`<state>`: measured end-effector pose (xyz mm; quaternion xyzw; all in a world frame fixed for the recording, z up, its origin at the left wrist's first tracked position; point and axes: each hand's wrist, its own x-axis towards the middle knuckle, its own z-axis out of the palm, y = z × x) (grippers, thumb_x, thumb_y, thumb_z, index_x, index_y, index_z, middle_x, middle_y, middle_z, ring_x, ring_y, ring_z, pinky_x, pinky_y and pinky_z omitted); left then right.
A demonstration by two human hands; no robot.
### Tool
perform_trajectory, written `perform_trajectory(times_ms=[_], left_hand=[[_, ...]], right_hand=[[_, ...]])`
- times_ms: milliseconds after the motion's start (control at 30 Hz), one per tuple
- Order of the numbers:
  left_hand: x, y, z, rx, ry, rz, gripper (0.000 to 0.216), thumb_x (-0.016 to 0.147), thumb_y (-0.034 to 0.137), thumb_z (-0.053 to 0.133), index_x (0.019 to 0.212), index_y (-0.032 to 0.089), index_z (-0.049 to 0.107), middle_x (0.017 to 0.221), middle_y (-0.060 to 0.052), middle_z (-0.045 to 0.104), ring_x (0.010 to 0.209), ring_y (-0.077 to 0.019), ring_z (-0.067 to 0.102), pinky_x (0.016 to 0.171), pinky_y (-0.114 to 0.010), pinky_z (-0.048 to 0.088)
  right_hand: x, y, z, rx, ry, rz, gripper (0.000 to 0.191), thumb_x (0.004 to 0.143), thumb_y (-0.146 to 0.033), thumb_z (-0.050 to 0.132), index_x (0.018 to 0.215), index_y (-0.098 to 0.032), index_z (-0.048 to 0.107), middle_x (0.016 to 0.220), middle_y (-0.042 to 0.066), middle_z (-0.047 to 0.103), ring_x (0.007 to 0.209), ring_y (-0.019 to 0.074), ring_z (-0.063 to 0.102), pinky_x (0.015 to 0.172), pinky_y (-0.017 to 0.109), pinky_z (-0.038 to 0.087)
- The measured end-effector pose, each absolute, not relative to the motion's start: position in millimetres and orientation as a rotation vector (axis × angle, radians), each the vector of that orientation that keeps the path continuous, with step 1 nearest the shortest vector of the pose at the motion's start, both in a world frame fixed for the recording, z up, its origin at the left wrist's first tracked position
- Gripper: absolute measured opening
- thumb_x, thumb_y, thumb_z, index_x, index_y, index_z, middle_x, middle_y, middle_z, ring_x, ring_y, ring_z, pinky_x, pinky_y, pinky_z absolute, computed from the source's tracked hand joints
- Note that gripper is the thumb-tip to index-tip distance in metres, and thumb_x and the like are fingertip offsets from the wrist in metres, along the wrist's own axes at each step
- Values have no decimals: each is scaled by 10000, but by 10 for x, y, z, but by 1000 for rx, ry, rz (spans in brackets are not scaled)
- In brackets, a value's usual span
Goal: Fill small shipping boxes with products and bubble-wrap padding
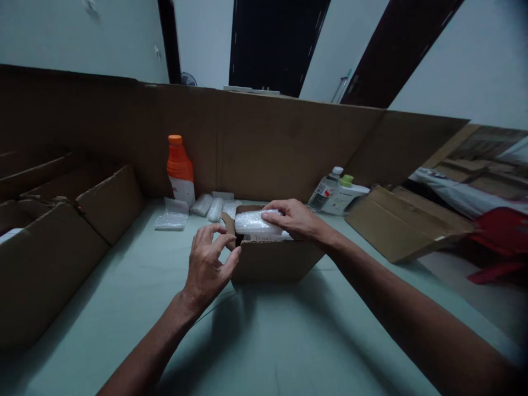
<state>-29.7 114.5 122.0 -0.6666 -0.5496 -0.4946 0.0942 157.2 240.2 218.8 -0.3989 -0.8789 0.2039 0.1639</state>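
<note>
A small open cardboard box [274, 261] stands in the middle of the pale green table [289, 341]. My right hand [295, 219] rests on top of a bubble-wrapped item [252, 223] lying in the box, fingers closed over it. My left hand [208, 264] is at the box's left front corner, its fingers curled around the edge of the left flap [229, 224].
An orange bottle [180, 169] stands at the back, with bubble-wrap pieces [172, 220] and wrapped rolls [208, 206] beside it. A clear bottle [325, 190] and a white green-capped bottle [344, 197] lie back right. Cardboard boxes sit left [53, 258] and right [402, 223]. A tall cardboard wall [264, 143] runs behind.
</note>
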Motion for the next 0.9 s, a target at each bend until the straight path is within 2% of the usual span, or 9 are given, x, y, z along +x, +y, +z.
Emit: perform_trajectory(times_ms=[167,333,533,633,833,900], left_hand=[[-264,1138,1139,-1973,-1626,-1596,141,861,170,645,991,223,652,1079,-71,579,1053,-237,578,922,-410,491],[-216,1133,1112,-1958,-1631,-1650,163,861,143,637,1003,221,644,1120,-80,560,1074,-235,575,926,-410,498],[-230,1139,1079,-1963,-1627,-1671,144,862,134,634,989,202,645,1130,-89,552,1095,-238,568,943,-417,496],[-221,1145,1076,-1955,-1624,-1687,161,858,117,623,993,204,646,1135,-89,547,1092,-234,569,948,-414,498],[-241,1124,1093,-1981,-1641,-1689,165,863,117,613,994,213,645,1165,-88,554,1136,-239,564,974,-409,492],[-233,1116,1080,-1965,-1637,-1744,246,861,112,610,1083,217,627,1167,-85,562,1127,-230,568,978,-397,489]], right_hand=[[1164,2333,2403,-1370,-2802,162,254,848,-240,578,980,-171,783,852,77,751,798,217,679,625,252,410],[931,2386,2537,-1451,-2954,-166,251,841,-271,619,1001,-148,768,923,137,762,892,267,701,699,303,484],[763,2370,2474,-1360,-2919,-253,260,856,-284,669,1051,-140,764,984,154,764,999,295,699,826,350,516],[610,2313,2315,-1271,-2986,-191,277,854,-277,677,1081,-141,757,1039,169,758,1055,310,689,864,364,507],[663,2387,2156,-1249,-3101,-19,293,851,-341,669,1030,-131,766,1012,166,765,956,273,719,749,291,499],[766,2421,2177,-1233,-3110,36,322,880,-402,628,1039,-155,761,1004,138,770,931,264,719,713,278,484]])
